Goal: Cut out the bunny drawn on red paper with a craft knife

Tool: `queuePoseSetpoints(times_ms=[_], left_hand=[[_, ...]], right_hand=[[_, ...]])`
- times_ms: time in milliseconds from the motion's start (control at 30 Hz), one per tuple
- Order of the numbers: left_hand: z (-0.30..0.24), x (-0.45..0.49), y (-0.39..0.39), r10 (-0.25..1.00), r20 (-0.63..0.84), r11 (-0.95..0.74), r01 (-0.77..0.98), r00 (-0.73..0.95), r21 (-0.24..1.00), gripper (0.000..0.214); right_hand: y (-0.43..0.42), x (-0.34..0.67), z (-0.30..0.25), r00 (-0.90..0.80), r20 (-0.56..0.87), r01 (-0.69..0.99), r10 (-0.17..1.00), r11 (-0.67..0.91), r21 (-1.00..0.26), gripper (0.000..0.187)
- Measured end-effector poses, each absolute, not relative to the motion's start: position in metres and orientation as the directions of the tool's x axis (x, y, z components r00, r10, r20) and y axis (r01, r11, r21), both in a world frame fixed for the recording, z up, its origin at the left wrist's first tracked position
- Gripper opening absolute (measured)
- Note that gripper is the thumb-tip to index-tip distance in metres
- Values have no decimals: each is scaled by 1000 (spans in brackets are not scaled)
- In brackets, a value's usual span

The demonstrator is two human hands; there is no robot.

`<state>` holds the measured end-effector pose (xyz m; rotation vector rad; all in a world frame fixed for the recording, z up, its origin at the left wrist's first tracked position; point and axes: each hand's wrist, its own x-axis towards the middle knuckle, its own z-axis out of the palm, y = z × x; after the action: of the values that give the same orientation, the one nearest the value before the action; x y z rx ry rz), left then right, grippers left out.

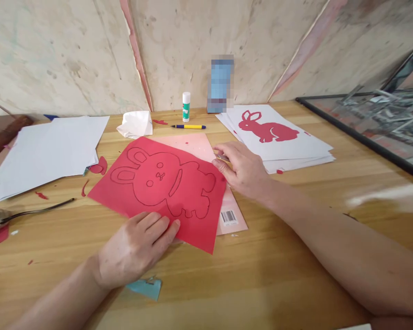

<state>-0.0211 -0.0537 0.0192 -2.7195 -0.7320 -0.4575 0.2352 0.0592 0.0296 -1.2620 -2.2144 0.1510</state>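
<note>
A sheet of red paper point(189, 183) lies at a slant in front of me, with a rabbit outlined on it in dark line. My left hand point(137, 245) is closed at its lower edge, fingers bent and fingertips on the paper. At the right edge of the sheet, my right hand point(239, 167) pinches a thin grey metal tool point(222, 157); most of it is hidden by the fingers, so its kind is unclear. Under the red sheet is a pale pink booklet point(239, 215) with a barcode.
White sheets point(48, 151) lie left; a cut-out red rabbit point(273, 128) rests on white paper right. Behind stand a glue stick point(186, 107) and blurred blue box point(220, 85), near a yellow pen point(189, 127) and crumpled tissue point(136, 123). A black-framed panel point(371, 137) borders the right.
</note>
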Motion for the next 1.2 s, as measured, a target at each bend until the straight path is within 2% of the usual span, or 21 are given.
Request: queuePoseSetpoints(times_ms=[67,167,333,433,533,600,733,900,1033,1200], left_hand=[[17,-18,-55,448,371,-801,549,813,-237,25],[15,-14,-55,484,380,-754,596,789,-277,29],[11,-4,-56,541,391,-697,657,745,-288,30],[8,-2,-56,551,404,-697,669,730,-259,29],[6,-2,-56,564,405,-698,678,719,-231,28],[6,-1,-55,572,384,-692,677,725,-249,28],[13,5,-56,600,315,-679,676,736,-286,28],[32,25,-51,677,130,-686,685,725,-245,28],[36,41,-44,709,79,-686,712,700,-149,17],[28,41,-41,743,209,-655,755,635,36,36]], right_hand=[[51,233,37,-370,390,831,843,488,-268,32],[38,230,45,-398,268,852,877,462,-245,30],[28,228,50,-477,44,831,878,466,-304,18],[26,229,53,-515,-37,789,856,457,-411,12],[24,229,57,-564,-42,724,825,469,-506,6],[23,229,56,-609,-18,685,793,514,-517,11],[21,227,50,-640,45,675,767,589,-445,20],[18,225,46,-619,47,712,784,585,-388,22],[17,227,47,-593,7,764,805,565,-310,18],[17,226,43,-608,-20,784,794,595,-178,14]])
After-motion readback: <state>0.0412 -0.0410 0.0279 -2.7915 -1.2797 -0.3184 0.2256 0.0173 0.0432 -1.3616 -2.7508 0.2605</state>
